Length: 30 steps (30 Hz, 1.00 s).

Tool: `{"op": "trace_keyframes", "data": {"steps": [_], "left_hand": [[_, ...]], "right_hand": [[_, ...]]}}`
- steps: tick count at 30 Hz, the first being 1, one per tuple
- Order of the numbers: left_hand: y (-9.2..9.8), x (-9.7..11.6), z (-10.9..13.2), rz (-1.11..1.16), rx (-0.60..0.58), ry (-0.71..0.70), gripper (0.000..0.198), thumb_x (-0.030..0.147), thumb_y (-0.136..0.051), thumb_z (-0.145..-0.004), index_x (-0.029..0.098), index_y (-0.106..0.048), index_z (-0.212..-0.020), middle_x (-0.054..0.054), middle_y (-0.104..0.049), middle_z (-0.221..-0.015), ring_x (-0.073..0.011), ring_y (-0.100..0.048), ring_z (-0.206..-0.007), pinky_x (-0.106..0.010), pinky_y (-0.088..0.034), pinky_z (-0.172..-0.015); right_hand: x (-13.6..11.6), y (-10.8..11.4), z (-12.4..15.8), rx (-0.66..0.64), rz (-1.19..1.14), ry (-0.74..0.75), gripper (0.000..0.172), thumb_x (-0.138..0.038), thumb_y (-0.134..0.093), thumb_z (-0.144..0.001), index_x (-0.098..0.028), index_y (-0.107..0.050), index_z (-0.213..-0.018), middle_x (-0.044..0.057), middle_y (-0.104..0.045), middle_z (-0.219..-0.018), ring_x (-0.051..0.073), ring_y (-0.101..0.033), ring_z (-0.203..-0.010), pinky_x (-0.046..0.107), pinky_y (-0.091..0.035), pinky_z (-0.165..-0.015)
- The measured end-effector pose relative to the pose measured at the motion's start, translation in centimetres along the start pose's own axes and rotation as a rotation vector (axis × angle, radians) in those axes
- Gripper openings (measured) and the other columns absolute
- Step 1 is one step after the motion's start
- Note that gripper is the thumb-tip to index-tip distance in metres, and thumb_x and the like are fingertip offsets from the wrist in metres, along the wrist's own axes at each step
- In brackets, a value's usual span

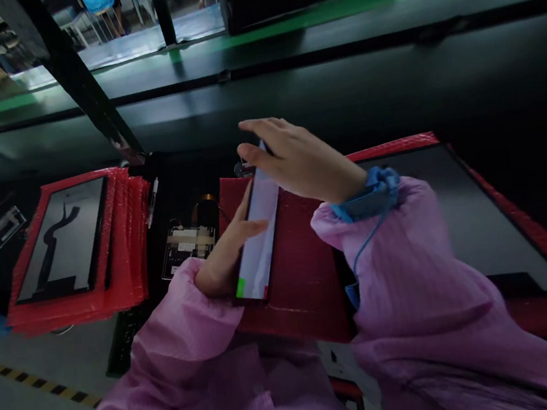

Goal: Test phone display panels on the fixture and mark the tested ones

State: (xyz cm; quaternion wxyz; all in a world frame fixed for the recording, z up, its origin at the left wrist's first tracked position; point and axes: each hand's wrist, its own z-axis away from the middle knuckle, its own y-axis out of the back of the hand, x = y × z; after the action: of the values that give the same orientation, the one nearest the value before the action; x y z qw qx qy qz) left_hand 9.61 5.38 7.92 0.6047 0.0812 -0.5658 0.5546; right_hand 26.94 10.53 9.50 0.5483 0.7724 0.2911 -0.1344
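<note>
My left hand [231,245] grips a lit display panel [263,247] by its left side, the thumb lying across its face. The panel stands steeply tilted over a red padded sheet [307,268]. Its screen is whitish, with a green patch and a red patch at the lower corners. In front of the panel's upper end is my right hand [292,155], its thumb and fingers stretched out and apart. Whether it touches the panel I cannot tell. A blue wrist strap with a cord [370,193] circles my right wrist. Beside my left hand lies a circuit board [188,243] with tan tape.
On the left, a display panel with a dark ribbon [73,238] rests on stacked red bubble-wrap bags [131,250]. Another grey panel [477,218] lies on red wrap at right. A dark post [81,89] rises behind the left stack. Beyond the green conveyor line [318,85], people in blue sit.
</note>
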Motion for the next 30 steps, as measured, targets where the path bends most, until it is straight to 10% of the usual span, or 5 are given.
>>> {"op": "trace_keyframes", "data": {"steps": [3,6,12,17,30], "left_hand": [[-1.0,-1.4,0.5,-0.129,-0.076,-0.174,0.052,0.037,-0.068,-0.088,0.028,-0.06,-0.138,0.003,-0.055,-0.152,-0.0235,-0.033,-0.154,-0.038,-0.025,-0.129],[1.0,-2.8,2.0,-0.291,-0.075,-0.39,0.047,0.052,-0.052,-0.099,0.029,-0.061,-0.14,-0.001,-0.052,-0.155,-0.0269,-0.037,-0.152,-0.044,-0.029,-0.127],[9.6,-4.7,5.9,-1.28,0.473,-0.813,0.024,0.032,-0.052,-0.102,0.023,-0.072,-0.112,-0.01,-0.068,-0.125,-0.0249,-0.061,-0.122,-0.044,-0.048,-0.11],[13.0,-6.8,6.7,-1.774,0.557,-0.855,0.025,0.021,-0.053,-0.1,0.016,-0.069,-0.119,-0.019,-0.059,-0.137,-0.0292,-0.057,-0.129,-0.047,-0.048,-0.109],[12.7,-7.4,6.2,-1.898,0.51,-0.807,0.032,0.032,-0.055,-0.1,0.022,-0.069,-0.127,-0.018,-0.055,-0.147,-0.0339,-0.056,-0.132,-0.052,-0.048,-0.107]], "right_hand": [[1.3,1.1,0.3,-0.069,0.022,-0.047,0.045,-0.037,-0.046,-0.099,-0.018,-0.06,-0.137,0.015,-0.063,-0.14,0.033,-0.058,-0.132,0.057,-0.043,-0.115],[1.8,2.4,0.7,-0.121,0.024,-0.083,0.044,-0.035,-0.049,-0.097,-0.017,-0.061,-0.135,0.016,-0.066,-0.136,0.033,-0.062,-0.125,0.054,-0.047,-0.111],[0.6,4.5,1.1,-0.247,0.103,-0.236,0.048,-0.031,-0.052,-0.097,-0.015,-0.056,-0.142,0.016,-0.063,-0.14,0.034,-0.058,-0.132,0.053,-0.044,-0.112],[-0.4,5.3,1.1,-0.289,0.139,-0.366,0.047,-0.028,-0.05,-0.1,-0.019,-0.053,-0.145,0.014,-0.063,-0.14,0.032,-0.058,-0.132,0.052,-0.042,-0.113],[-0.4,4.8,0.9,-0.279,0.158,-0.338,0.044,-0.026,-0.048,-0.098,-0.019,-0.057,-0.141,0.014,-0.067,-0.132,0.03,-0.063,-0.122,0.047,-0.045,-0.109]]}}
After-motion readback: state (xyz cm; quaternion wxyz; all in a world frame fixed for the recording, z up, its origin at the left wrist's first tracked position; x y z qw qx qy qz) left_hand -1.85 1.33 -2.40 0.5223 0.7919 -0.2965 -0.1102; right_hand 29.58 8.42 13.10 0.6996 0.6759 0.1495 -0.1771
